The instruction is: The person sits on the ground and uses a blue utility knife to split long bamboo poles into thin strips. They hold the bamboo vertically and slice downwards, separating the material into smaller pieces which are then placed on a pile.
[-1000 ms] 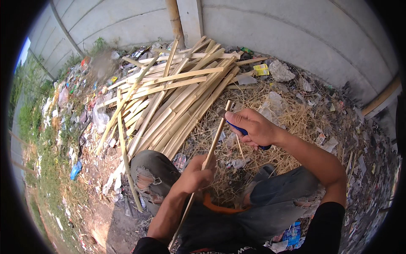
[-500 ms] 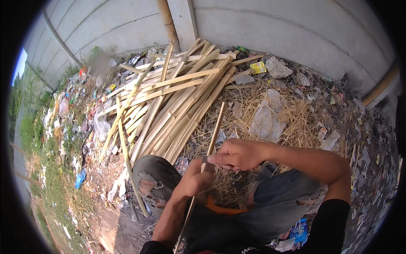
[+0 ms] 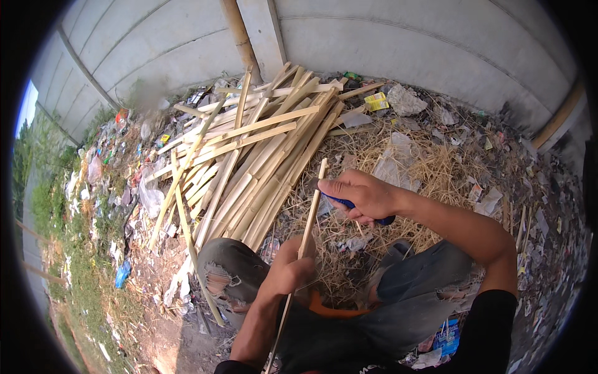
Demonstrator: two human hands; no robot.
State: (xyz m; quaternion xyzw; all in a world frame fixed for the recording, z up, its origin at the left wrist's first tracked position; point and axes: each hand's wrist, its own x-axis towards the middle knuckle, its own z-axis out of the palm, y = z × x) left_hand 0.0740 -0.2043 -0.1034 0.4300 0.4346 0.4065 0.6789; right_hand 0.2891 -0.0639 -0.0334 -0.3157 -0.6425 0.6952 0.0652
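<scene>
Fingers (image 3: 298, 269) of the left hand (image 3: 291, 273) clench a thin bamboo strip (image 3: 309, 215) at centre frame; the right hand (image 3: 361, 194) grips a blue-handled knife (image 3: 358, 206) against its upper part. The strip looks light, stiff yet springy, splintery; best held mid-length.

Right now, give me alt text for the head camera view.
A seated person's left hand grips a thin bamboo strip while the right hand holds a blue-handled knife against it. Split bamboo slats lie piled ahead by a concrete wall.
</scene>
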